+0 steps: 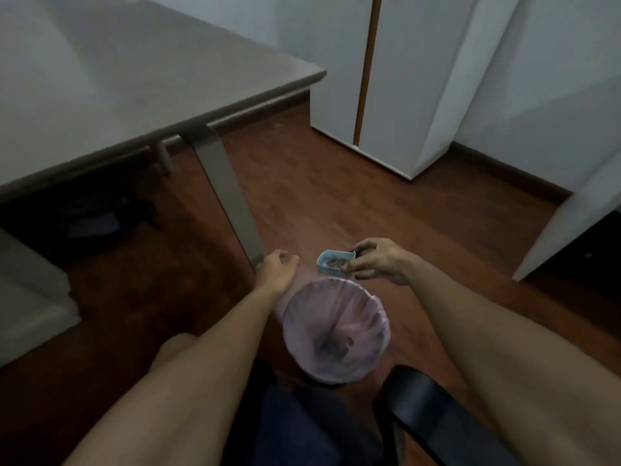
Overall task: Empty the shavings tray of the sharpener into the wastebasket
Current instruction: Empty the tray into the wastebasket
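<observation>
Nearest the camera, two bare forearms reach forward over a dark chair (437,408) and a blue-clad lap; between them on the wooden floor (336,203) stands the wastebasket (336,331), round, lined with a pale pinkish bag, with some dark bits lying at its bottom; just beyond its rim, the right hand (379,262) holds the tray (334,262), a small light-blue box, open side up and roughly level, with brownish shavings (336,263) still inside; the grip is thumb and fingers clamped on the tray's right end; the tray hangs above the floor just past the far edge of the wastebasket, not over its opening; the left hand (277,267) is to the left of the tray, apart from it, fingers loosely curled on nothing, near the foot of a slanted metal leg (225,193); that leg rises to the grey counter (117,79) filling the upper left; dark shapes lie blurred beneath it; farther right, a white cabinet (403,95) with a brown strip stands against the wall
</observation>
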A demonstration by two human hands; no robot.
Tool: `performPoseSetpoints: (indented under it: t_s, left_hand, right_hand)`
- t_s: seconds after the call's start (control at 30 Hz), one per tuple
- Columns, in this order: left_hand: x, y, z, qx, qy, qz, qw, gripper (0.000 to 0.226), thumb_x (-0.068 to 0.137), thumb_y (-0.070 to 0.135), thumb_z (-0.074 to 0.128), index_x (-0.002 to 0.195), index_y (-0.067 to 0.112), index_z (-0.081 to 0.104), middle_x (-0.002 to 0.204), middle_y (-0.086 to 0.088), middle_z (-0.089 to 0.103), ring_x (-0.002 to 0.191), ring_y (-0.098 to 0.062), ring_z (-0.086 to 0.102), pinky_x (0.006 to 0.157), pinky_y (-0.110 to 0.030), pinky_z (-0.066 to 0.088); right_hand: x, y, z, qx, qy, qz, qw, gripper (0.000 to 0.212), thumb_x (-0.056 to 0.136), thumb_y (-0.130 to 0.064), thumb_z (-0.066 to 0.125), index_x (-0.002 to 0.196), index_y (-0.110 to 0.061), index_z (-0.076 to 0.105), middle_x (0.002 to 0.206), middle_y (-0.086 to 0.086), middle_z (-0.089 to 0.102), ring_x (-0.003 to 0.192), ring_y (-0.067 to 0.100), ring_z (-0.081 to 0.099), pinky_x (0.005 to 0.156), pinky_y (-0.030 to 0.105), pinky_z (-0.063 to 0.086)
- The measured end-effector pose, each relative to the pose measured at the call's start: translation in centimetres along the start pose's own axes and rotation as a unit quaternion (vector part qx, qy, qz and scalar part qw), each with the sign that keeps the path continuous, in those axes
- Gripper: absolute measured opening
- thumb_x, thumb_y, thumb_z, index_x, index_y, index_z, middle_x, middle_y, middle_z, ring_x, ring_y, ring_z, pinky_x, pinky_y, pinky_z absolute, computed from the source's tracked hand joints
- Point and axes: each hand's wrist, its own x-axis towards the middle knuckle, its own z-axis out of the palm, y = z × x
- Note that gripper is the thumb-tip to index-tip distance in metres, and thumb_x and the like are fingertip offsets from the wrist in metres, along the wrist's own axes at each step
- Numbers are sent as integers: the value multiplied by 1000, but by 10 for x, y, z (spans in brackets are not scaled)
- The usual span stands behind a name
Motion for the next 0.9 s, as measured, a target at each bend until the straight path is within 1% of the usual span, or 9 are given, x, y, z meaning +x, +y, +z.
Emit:
performPoseSetpoints:
  t_s: [0.07,0.17,0.3,0.43,0.53,0.6,0.7,0.8,0.9]
  left_hand:
    - [9,-18,22,22,-21,-27,999,42,91,34,55,125,12,63,129,-13,65,120,-33,58,97,-29,44]
    - [17,-46,53,69,-25,-49,996,52,89,37,58,135,14,55,138,-15,58,127,-35,54,103,-35,43]
    - [19,-84,82,88,-10,-114,990,66,89,36,59,149,20,36,146,-19,43,131,-41,47,106,-42,40]
    - [22,-117,99,92,-5,-164,982,70,91,30,60,153,30,28,145,-17,42,129,-41,48,102,-43,41]
    - [25,-137,105,100,-5,-156,983,64,92,25,57,149,38,30,141,-15,48,125,-40,52,100,-44,43]
    - [25,-148,108,107,-3,-136,985,62,93,21,54,148,40,31,137,-14,54,121,-38,55,100,-45,44]
    - [24,-157,111,110,5,-121,987,68,92,13,50,149,42,29,133,-14,58,120,-38,57,100,-45,45]
    - [23,-159,113,95,14,-125,987,73,91,7,46,150,44,26,130,-15,60,118,-38,58,101,-46,46]
    - [21,-160,115,90,23,-120,988,76,90,3,45,151,44,25,126,-15,61,116,-37,59,101,-46,47]
  right_hand:
    - [17,29,-4,-12,-4,21,1000,43,67,8,83,104,-3,64,105,11,61,93,25,66,79,37,61]
    - [42,69,-7,-44,-11,40,998,38,64,6,85,93,-7,65,107,15,60,88,24,65,59,28,60]
    - [64,112,-3,-96,-24,77,992,36,64,8,85,88,-9,64,97,16,63,79,25,64,57,29,60]
    - [79,142,12,-173,-42,93,980,40,61,5,88,89,-6,62,79,6,65,66,19,63,53,28,58]
    - [88,158,26,-270,-60,77,958,53,60,-8,90,105,0,64,85,7,71,68,19,66,62,33,59]
    - [93,167,35,-338,-69,49,937,52,63,-21,89,107,-2,67,95,10,75,75,20,67,73,38,57]
    - [97,171,46,-434,-73,7,898,49,71,-36,82,108,-5,71,102,9,74,91,24,68,81,36,53]
    - [105,176,54,-497,-58,-9,866,47,76,-47,71,101,-7,74,99,11,74,91,28,67,77,35,49]
    - [111,179,58,-518,-18,-12,855,51,74,-53,67,93,-6,76,94,14,73,86,30,67,71,35,49]
